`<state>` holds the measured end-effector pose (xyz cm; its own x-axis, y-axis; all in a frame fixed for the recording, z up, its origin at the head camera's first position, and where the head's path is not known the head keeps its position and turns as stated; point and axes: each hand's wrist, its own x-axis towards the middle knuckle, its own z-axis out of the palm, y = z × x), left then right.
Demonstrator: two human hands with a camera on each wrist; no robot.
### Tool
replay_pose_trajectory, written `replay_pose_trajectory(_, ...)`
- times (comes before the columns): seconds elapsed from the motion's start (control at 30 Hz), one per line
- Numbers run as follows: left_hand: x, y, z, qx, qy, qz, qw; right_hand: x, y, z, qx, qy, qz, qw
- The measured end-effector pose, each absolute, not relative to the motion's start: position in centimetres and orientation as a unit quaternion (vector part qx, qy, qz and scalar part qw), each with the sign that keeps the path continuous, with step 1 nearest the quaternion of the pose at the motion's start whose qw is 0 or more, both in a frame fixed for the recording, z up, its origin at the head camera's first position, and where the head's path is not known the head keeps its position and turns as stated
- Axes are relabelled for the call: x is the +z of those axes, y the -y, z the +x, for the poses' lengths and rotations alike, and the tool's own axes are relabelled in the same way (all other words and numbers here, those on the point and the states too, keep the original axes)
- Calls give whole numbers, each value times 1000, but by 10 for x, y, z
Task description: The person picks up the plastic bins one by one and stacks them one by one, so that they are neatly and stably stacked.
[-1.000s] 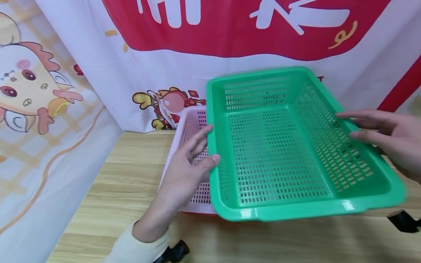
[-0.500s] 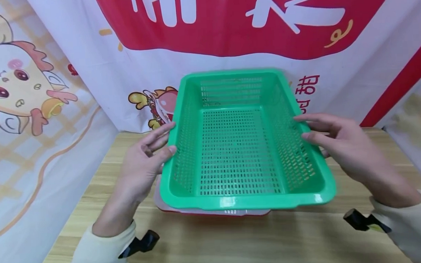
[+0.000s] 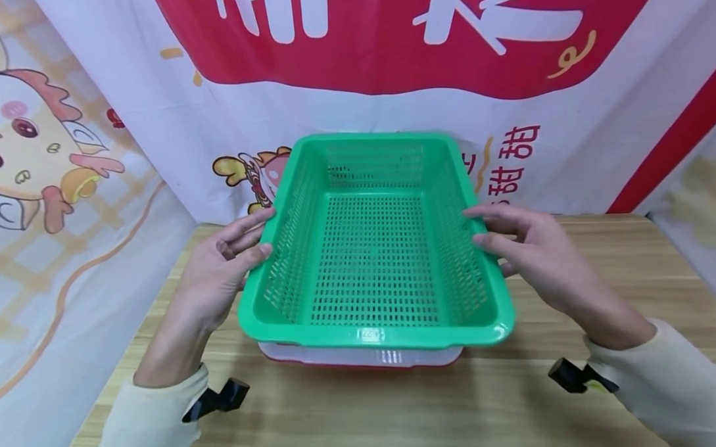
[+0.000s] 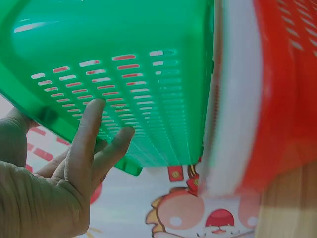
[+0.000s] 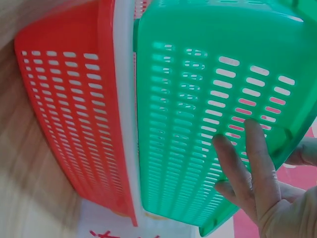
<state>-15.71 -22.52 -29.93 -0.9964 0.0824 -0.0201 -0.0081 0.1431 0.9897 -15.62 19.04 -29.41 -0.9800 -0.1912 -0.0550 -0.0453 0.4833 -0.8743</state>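
A green slotted plastic basket (image 3: 370, 337) hangs level over the table, held by both hands at its long sides. My left hand (image 3: 208, 278) grips the left rim, its thumb on top and its fingers spread along the outer wall. On the opposite rim, my right hand (image 3: 539, 260) holds in the same way, fingertips against the slotted side. Directly beneath, the pale pink basket (image 3: 362, 356) shows only its front rim in the head view. It sits nested in a red basket (image 5: 69, 99). In both wrist views the green basket's bottom is right at the pale rim.
The baskets stand on a wood-grain table (image 3: 597, 287). A printed white and red cloth (image 3: 387, 51) hangs close behind them. Another patterned cloth (image 3: 69, 260) covers the left side. A small black device (image 3: 224, 394) is strapped on each wrist.
Both hands have carried the green basket leftward and somewhat lower, from the right of the pink basket to over it. The pink basket is now mostly covered.
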Motion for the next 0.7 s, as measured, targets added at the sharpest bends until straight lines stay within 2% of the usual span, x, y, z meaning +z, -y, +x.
replay_pose_trajectory(0.13,-305,230,-161,645,-762,27,44,-302,-186,-159,-516,-850,-64,87)
replay_pose_trajectory(0.47,-319,242,-173,637,-762,46,112,-323,-178,-160,-570,-811,-71,112)
replay_pose_trajectory(0.7,-327,251,-176,612,-777,60,133,-331,-170,-161,-567,-813,-58,119)
